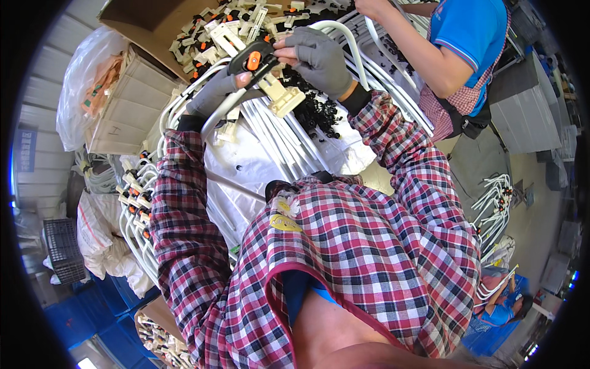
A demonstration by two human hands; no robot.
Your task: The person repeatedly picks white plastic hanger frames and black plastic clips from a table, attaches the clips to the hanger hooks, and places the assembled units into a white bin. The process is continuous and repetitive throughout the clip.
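Note:
My left hand (212,95), in a grey fingerless glove, is closed round the end of a bent white tube (222,111). On that end sits a black plastic fitting (264,49) with an orange button (253,60), and the thumb presses beside it. A cream plastic bracket (283,97) hangs just below the fitting. Gloved alike, my right hand (318,61) pinches the fitting's right side with its fingertips. Whatever lies behind those fingers is hidden. Below both hands, a bundle of straight white tubes (273,138) lies on a white sheet.
A cardboard box (144,24) and a heap of cream, black and orange parts (203,46) lie beyond my hands. Small black pieces (316,117) are piled beside the tubes. A co-worker in blue (467,37) handles a tube at right. Assembled tubes (138,209) stand at left.

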